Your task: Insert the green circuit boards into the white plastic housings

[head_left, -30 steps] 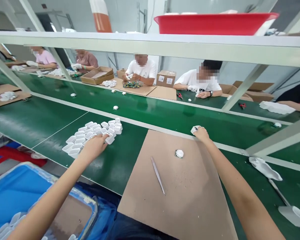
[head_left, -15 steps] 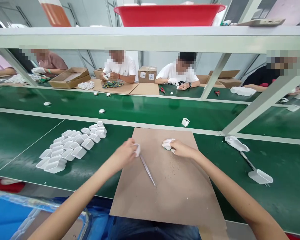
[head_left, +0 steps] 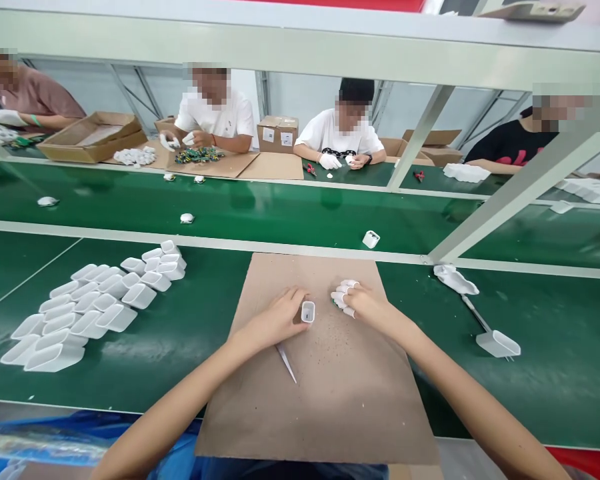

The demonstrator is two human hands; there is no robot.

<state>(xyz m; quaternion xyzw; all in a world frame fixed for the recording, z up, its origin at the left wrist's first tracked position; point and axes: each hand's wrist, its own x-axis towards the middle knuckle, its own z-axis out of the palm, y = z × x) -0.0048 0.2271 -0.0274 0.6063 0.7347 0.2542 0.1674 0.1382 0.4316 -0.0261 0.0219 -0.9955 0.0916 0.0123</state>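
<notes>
My left hand (head_left: 279, 319) is closed around a small white plastic shell (head_left: 307, 311), open end facing me, over the brown cardboard mat (head_left: 320, 387). My right hand (head_left: 363, 305), with white finger cots on its fingertips, is pinched on a small white part (head_left: 341, 298) with a dark green edge, just right of the shell. The two hands are close together, a few centimetres apart. Thin metal tweezers (head_left: 287, 362) lie on the mat under my left wrist.
Several empty white shells (head_left: 87, 308) lie grouped on the green belt (head_left: 180, 333) at left. One white shell (head_left: 371, 239) sits on the belt beyond the mat. A white cloth (head_left: 455, 279) and a scoop (head_left: 497, 344) lie at right. Several people work across the line with cardboard boxes (head_left: 92, 136).
Both hands drew together at the mat's far middle. My left hand turned the white shell so its open end shows. The camera tilted down; the red tub left the view.
</notes>
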